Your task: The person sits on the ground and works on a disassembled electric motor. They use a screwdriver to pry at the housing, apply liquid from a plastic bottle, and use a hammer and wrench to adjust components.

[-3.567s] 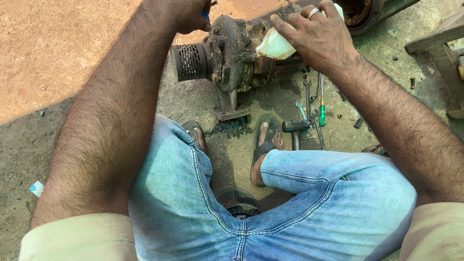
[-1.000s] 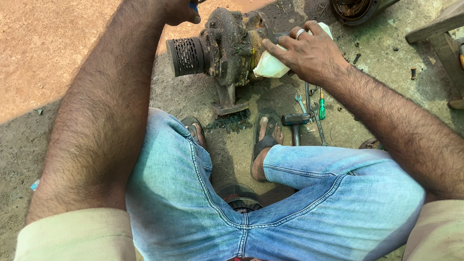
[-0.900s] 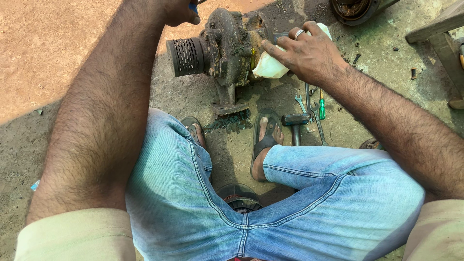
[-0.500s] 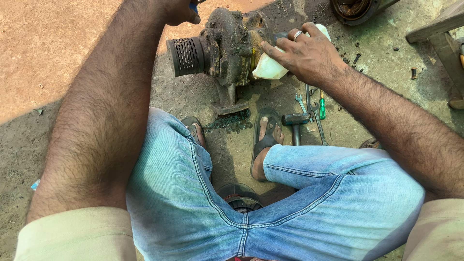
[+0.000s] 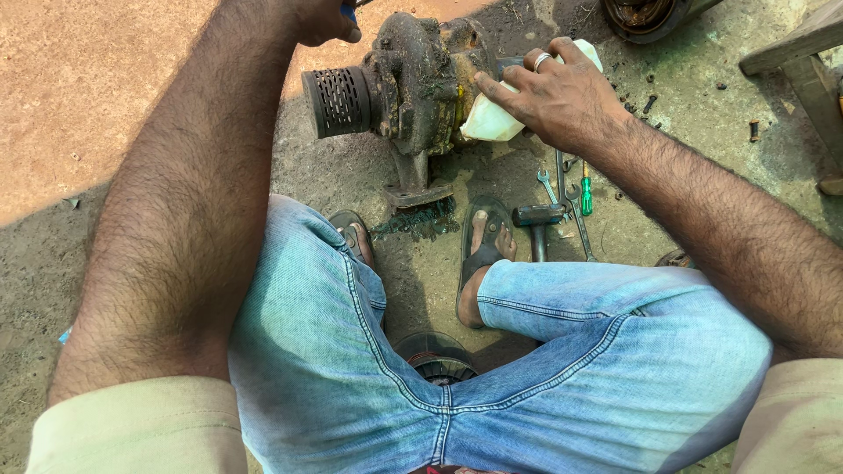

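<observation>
A dirty, rusted pump body [image 5: 417,83] with a black perforated cylinder [image 5: 338,101] on its left end stands on the ground in front of my feet. My right hand [image 5: 558,96] grips a pale white plastic bottle [image 5: 492,123] pressed against the pump's right side. At the top edge, my left hand [image 5: 325,17] is closed around a blue-handled tool, most of it cut off by the frame, just above the pump's left end.
Spanners [image 5: 562,189], a green-handled screwdriver [image 5: 586,195] and a hammer [image 5: 537,224] lie by my right foot. A round metal part [image 5: 435,355] sits between my legs. Another rusty housing [image 5: 641,13] is at the top, a wooden bench [image 5: 812,53] at right.
My right hand has shifted slightly on the white bottle against the pump; the view dropped a little since the oldest frame. My left hand stays at the pump's top.
</observation>
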